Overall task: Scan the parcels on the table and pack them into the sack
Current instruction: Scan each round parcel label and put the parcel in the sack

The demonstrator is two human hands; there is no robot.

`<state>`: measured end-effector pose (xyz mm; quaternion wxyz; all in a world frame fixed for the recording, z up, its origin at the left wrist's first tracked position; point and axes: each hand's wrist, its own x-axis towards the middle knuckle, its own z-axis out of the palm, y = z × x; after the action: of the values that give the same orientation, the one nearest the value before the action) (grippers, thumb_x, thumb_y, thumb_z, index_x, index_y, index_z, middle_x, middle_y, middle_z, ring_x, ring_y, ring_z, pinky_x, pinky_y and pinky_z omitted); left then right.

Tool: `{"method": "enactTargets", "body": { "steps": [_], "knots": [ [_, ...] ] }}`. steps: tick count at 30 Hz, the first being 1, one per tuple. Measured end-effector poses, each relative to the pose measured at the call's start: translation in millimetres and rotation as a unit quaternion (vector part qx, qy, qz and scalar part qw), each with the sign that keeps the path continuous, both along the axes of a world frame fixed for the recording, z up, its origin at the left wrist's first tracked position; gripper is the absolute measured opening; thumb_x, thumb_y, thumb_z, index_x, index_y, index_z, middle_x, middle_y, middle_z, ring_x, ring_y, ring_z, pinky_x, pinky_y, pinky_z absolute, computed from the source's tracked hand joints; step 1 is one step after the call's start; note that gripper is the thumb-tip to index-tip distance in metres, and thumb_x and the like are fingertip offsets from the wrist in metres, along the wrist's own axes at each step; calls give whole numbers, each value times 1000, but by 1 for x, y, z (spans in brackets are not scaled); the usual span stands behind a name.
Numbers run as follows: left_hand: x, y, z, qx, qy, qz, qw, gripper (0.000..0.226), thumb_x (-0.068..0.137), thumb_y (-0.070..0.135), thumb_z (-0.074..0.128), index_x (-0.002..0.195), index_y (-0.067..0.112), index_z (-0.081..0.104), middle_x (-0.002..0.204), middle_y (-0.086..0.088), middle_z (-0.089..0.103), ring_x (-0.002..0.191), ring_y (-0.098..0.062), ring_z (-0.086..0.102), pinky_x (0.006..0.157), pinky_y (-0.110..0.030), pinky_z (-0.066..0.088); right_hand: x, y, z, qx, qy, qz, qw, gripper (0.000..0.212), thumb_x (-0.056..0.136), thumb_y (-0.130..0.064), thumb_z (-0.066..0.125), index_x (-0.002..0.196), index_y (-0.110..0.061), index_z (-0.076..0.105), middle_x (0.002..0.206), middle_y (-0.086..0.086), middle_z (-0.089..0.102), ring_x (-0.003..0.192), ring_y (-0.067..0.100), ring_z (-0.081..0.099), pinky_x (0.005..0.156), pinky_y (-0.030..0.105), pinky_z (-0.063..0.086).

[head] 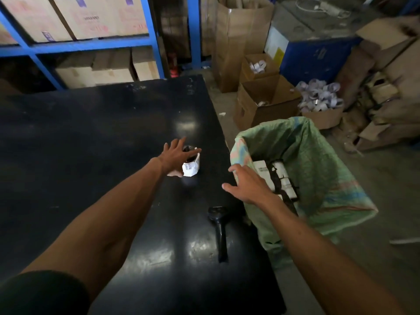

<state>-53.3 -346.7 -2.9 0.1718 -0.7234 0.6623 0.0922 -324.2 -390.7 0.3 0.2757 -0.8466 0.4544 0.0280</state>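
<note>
A: What is lying on the black table [91, 137] right now?

B: One small parcel [192, 165] is sitting near the right edge; it is wrapped in white with a printed label facing us, though the print is too blurred to read; its dark top is showing between the fingers above it.

A: And the left hand [176, 156]?

B: It is reaching over the parcel with fingers spread and straight, thumb low beside the white wrap; whether it is touching yet I cannot tell; it is not clamping anything.

A: The right hand [246, 185]?

B: It is hovering at the near rim of the green woven sack [318, 167], fingers loosely spread, holding nothing; the sack is standing open just beside the table, and white parcels [279, 178] are lying inside with dark print I cannot make out.

A: The scanner [220, 231]?

B: It is lying flat on the table, black, head pointing away, between the two arms; neither hand is touching it.

A: Any legible writing elsewhere?

B: Cartons on the blue shelving [86, 45] are carrying faint printing and purple marks, unreadable; open cardboard boxes [268, 103] are standing on the floor beyond the sack.
</note>
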Motion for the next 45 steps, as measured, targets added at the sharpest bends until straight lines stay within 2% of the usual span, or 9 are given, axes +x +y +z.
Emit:
{"method": "enactTargets", "body": {
  "steps": [6,11,16,18,23,27,32,38,45],
  "knots": [
    [20,-25,-12,64,-43,-89,993,111,81,11,75,155,52,3,162,-14,-26,149,-45,-14,116,-68,16,14,30,-29,156,111,-66,979,100,71,-71,71,153,-29,31,148,10,49,134,30,52,109,43,43],
    [27,-38,-31,65,-15,-151,986,99,83,4,71,154,49,19,164,-10,-20,150,-44,-1,113,-60,33,19,52,-54,236,152,-88,956,113,63,-67,78,156,-29,25,146,10,51,127,31,56,105,42,48],
    [28,-28,-39,9,-14,-137,990,82,82,18,76,149,41,35,159,-14,12,139,-44,23,99,-53,50,17,69,-77,245,76,-139,956,99,52,-58,76,142,-41,38,129,3,65,111,25,65,100,38,52],
    [34,-20,-38,-18,16,-77,997,80,80,25,78,147,41,38,150,-14,22,131,-43,32,93,-50,53,16,70,-77,254,24,-156,954,88,61,-45,81,141,-39,44,125,-1,65,107,20,65,96,32,53],
    [60,21,-37,-111,237,150,954,81,72,42,84,143,35,45,128,-12,33,114,-41,52,97,-48,52,23,57,-67,268,-119,-207,933,65,78,-18,80,137,-28,55,115,-1,67,100,13,65,88,24,50],
    [74,64,-37,-143,268,189,934,78,74,50,79,142,35,43,133,-8,35,114,-35,53,99,-47,52,53,49,-40,315,-235,-231,890,45,87,-10,68,129,-21,55,83,10,74,63,20,67,59,29,56],
    [71,110,-36,-199,284,242,906,78,76,43,82,144,32,45,136,-7,39,120,-32,51,104,-46,49,98,48,5,343,-315,-180,866,28,97,-20,59,123,-26,50,85,16,71,53,27,62,48,32,52],
    [47,140,-40,-308,323,328,832,80,70,45,83,141,32,48,131,-4,42,115,-28,55,100,-43,52,129,69,38,253,-308,-95,912,26,98,-48,57,119,-33,54,86,10,75,51,24,63,46,31,50],
    [31,155,-45,-334,309,340,823,82,68,40,86,141,33,49,131,-2,41,117,-26,54,101,-43,51,121,84,42,217,-298,-45,928,25,103,-45,49,123,-30,46,91,14,70,51,19,60,43,28,48]
  ]
}}
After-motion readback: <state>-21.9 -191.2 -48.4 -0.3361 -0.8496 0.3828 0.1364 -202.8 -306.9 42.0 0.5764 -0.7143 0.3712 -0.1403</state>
